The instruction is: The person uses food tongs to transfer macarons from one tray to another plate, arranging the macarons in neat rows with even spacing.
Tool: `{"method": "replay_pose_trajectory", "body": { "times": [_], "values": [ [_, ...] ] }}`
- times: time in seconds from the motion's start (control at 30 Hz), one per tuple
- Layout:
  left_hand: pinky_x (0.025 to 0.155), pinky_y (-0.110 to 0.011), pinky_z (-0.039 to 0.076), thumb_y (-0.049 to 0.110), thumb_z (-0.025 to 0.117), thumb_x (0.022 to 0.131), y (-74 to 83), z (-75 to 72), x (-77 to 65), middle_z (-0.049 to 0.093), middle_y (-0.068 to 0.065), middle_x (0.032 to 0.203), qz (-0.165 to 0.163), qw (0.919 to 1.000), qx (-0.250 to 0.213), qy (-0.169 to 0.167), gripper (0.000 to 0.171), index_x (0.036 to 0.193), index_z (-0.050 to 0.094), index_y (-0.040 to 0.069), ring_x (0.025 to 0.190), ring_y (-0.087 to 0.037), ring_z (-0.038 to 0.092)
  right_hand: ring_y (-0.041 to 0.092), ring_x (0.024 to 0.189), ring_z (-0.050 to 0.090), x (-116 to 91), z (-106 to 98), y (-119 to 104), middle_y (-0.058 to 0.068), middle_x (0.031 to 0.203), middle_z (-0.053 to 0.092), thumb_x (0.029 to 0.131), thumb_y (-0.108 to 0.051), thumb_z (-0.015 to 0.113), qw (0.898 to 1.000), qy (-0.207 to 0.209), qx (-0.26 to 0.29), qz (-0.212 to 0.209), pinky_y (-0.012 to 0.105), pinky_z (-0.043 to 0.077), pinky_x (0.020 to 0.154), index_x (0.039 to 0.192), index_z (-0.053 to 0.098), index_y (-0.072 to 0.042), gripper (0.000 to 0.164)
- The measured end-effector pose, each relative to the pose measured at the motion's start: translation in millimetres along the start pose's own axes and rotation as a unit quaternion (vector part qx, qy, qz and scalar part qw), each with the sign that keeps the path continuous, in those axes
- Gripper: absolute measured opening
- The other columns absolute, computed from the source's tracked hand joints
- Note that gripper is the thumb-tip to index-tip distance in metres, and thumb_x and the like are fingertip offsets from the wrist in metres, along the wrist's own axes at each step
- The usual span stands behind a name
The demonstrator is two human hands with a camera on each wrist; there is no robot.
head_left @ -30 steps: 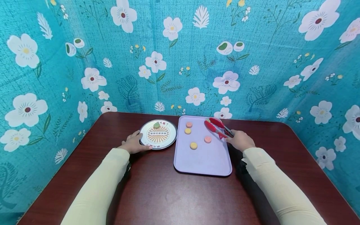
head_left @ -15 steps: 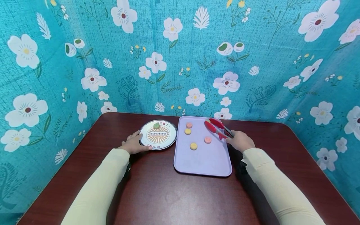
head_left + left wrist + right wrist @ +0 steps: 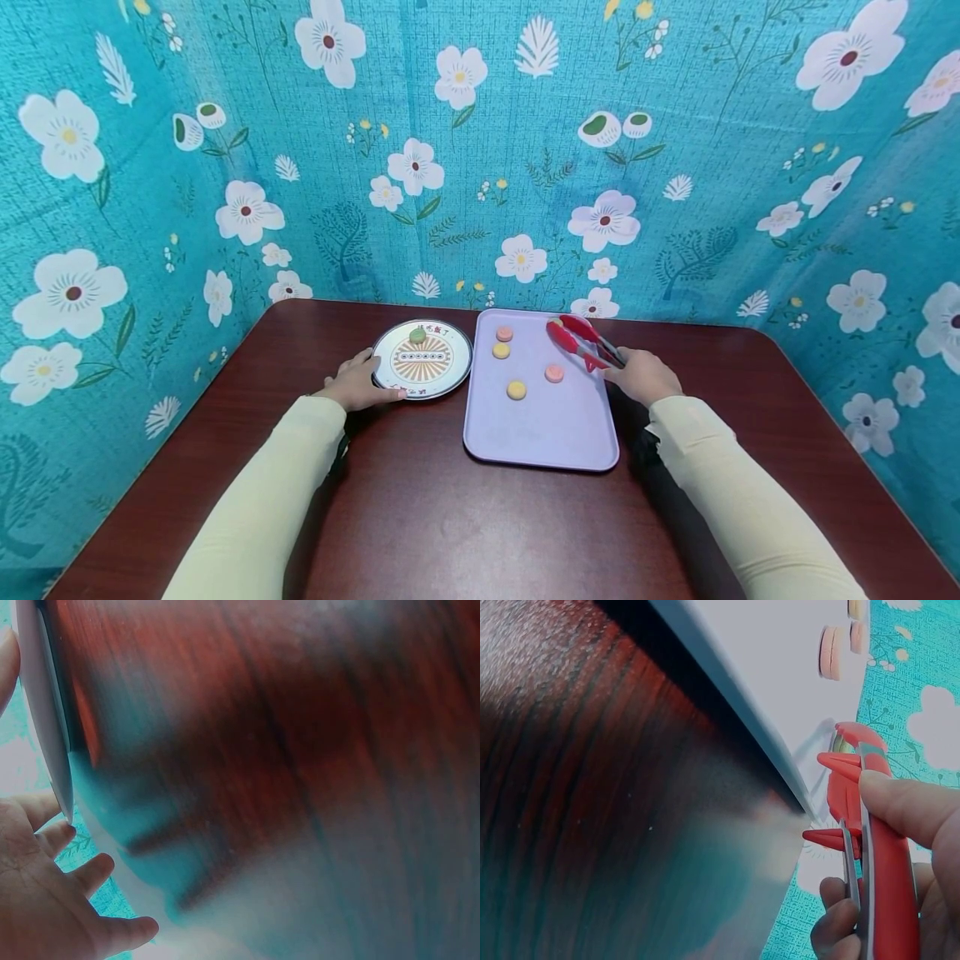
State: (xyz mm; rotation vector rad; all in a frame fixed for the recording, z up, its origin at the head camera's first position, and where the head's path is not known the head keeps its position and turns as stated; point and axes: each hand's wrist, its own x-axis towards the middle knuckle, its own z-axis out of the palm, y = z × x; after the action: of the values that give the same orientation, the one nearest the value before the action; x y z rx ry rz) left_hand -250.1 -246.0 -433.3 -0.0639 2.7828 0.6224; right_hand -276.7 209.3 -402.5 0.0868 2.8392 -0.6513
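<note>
My left hand [image 3: 356,383] holds the round white plate [image 3: 457,379] by its left rim, thumb at the front edge and fingers along the side. A green macaron [image 3: 417,335] lies near the back of that plate. In my right hand [image 3: 643,375] are red-and-silver tongs [image 3: 573,337], gripped by the handle over the back right of the lilac tray [image 3: 540,433]. Something green, apparently another macaron [image 3: 842,743], sits between the tong tips, mostly hidden by them. Two pink macarons [image 3: 554,372] and two yellow ones [image 3: 516,389] lie on the tray.
The dark brown table [image 3: 450,525] carries plate and tray side by side. A blue floral curtain [image 3: 480,167] hangs right behind the table and along both sides. The tray's raised edge [image 3: 727,697] runs close to my right hand.
</note>
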Motion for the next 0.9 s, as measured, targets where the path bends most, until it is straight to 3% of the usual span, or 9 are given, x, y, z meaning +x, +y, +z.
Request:
{"method": "replay_pose_trajectory", "body": {
  "times": [0.9],
  "values": [
    [0.106,-0.071,0.015,0.064,0.067,0.077,2.9,-0.7,-2.4,0.013,-0.021,0.158,-0.003,1.0000,-0.004,-0.002,0.105,0.152,0.026,0.004,0.140,-0.045,0.016,0.035,0.099,0.055,-7.5,-2.4,0.3,0.026,0.124,0.057,0.092,-0.033,0.065,0.999,0.025,-0.009,-0.027,0.052,0.052,0.079,0.145,0.037,0.002,0.069]
  ]
}}
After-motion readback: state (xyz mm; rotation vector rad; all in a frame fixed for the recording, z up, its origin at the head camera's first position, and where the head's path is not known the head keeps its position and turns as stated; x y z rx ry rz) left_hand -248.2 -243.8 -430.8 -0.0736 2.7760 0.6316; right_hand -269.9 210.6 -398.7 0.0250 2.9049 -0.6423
